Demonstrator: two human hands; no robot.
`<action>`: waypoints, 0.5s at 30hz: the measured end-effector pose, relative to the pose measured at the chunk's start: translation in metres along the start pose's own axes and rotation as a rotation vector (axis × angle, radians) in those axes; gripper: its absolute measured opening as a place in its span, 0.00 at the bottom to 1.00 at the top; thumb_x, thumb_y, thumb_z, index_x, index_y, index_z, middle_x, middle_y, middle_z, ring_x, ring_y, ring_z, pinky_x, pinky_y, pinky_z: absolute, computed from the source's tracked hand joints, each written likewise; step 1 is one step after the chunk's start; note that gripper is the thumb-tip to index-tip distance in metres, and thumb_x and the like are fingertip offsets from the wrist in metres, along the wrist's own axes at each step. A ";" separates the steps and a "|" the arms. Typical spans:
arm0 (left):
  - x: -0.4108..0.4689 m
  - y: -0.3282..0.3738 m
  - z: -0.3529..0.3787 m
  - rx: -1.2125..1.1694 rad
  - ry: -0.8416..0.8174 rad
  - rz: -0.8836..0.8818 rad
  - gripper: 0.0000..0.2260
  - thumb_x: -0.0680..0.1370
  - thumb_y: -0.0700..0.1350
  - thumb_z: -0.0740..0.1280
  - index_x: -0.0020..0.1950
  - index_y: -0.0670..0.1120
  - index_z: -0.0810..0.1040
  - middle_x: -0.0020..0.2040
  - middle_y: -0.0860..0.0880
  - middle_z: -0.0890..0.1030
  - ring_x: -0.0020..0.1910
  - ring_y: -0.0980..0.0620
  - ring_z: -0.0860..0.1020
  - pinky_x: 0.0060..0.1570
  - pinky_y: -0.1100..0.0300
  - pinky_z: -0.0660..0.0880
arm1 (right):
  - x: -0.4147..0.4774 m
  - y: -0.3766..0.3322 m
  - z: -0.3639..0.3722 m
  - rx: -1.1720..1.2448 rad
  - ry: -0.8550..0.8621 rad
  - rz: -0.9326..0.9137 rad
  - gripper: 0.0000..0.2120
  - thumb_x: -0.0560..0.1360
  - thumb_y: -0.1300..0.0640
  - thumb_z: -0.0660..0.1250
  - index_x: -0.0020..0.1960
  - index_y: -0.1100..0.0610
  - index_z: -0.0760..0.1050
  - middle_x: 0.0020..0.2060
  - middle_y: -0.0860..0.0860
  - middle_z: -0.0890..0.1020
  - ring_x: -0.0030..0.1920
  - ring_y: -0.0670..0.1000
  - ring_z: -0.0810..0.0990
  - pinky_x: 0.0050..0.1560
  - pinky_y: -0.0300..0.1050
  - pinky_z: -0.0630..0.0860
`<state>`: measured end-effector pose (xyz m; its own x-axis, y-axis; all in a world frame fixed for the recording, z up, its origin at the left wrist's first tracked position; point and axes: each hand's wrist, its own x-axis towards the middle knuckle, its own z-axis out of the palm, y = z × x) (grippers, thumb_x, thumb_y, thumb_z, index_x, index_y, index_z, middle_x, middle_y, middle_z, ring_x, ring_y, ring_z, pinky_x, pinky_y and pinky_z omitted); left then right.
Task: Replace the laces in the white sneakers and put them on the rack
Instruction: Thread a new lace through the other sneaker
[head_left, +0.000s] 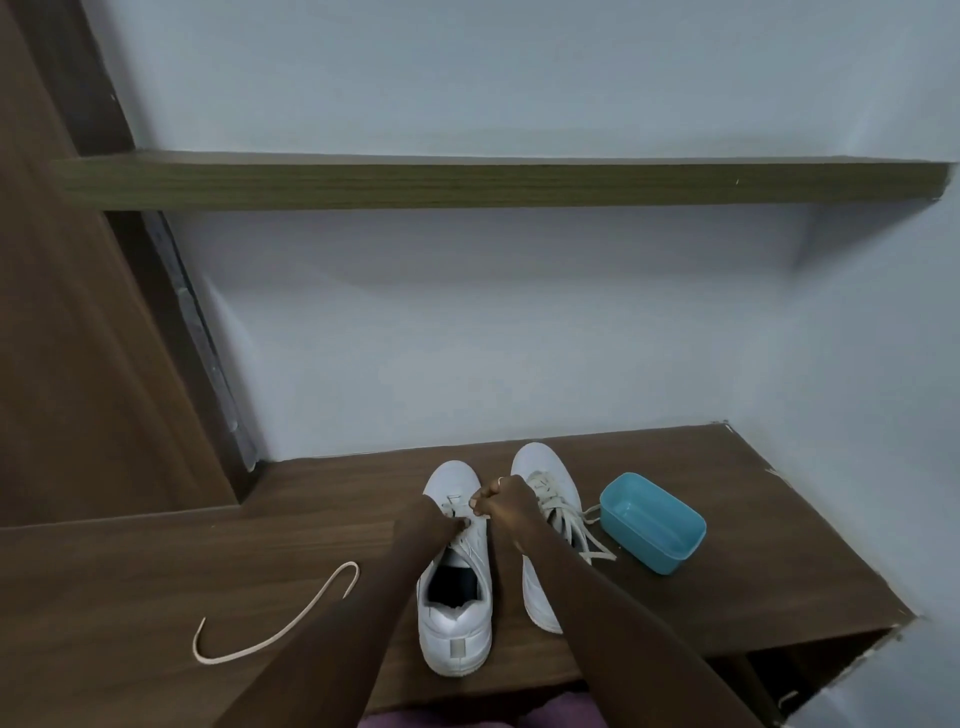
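Both white sneakers sit side by side on the table (156, 571), toes to the wall. Both hands are down at the eyelets of the left sneaker (454, 639). The right hand (511, 506) has its fingers curled, pinching the lace (453, 500). The left hand (428, 527) bunches its fingers against the tongue; whether they pinch anything, I cannot tell. The right sneaker (540, 462) is loosely laced, its ends trailing towards a blue tub (652, 525). A loose lace (275, 621) curls well off to the left.
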<state>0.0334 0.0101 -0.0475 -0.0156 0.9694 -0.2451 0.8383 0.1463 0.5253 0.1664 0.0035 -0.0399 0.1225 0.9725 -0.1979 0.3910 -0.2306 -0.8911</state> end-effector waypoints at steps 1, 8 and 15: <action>0.001 0.000 0.001 -0.004 -0.012 -0.006 0.19 0.74 0.55 0.69 0.32 0.46 0.67 0.33 0.51 0.72 0.43 0.51 0.75 0.40 0.61 0.66 | 0.001 0.000 0.004 -0.015 0.004 -0.003 0.08 0.70 0.68 0.68 0.34 0.58 0.79 0.40 0.54 0.82 0.45 0.49 0.79 0.50 0.40 0.74; 0.008 -0.017 -0.017 -0.320 -0.066 -0.094 0.15 0.73 0.36 0.64 0.27 0.43 0.68 0.24 0.48 0.70 0.21 0.53 0.72 0.22 0.65 0.69 | 0.004 -0.002 0.032 -0.108 0.014 -0.012 0.07 0.73 0.67 0.64 0.44 0.64 0.81 0.41 0.57 0.80 0.44 0.50 0.77 0.43 0.37 0.69; 0.013 -0.045 -0.010 -0.468 -0.025 -0.045 0.17 0.75 0.42 0.70 0.26 0.45 0.72 0.17 0.52 0.71 0.24 0.53 0.72 0.33 0.58 0.72 | 0.004 0.002 0.047 -0.263 0.051 -0.036 0.10 0.75 0.64 0.61 0.47 0.65 0.82 0.48 0.59 0.83 0.51 0.56 0.80 0.51 0.44 0.74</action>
<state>-0.0096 0.0178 -0.0662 -0.0284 0.9558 -0.2927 0.5007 0.2671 0.8234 0.1246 0.0085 -0.0617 0.1474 0.9790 -0.1410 0.6185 -0.2025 -0.7593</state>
